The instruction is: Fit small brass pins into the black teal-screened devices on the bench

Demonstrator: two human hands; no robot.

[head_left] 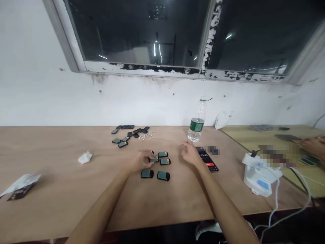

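My left hand is over the left side of a small group of dark, rounded devices, its fingers around one device with a greenish face. Two more devices, an upper one and a lower one, lie just right of it. Nearer the front edge are a left device and a right device. My right hand hovers beside the phone, fingers bent and apart, holding nothing.
Farther back lie several dark pieces, greenish devices and small white bits. A water bottle stands near the wall. Crumpled tissue and a packet are left. A white charger with cables and another person's hand are right.
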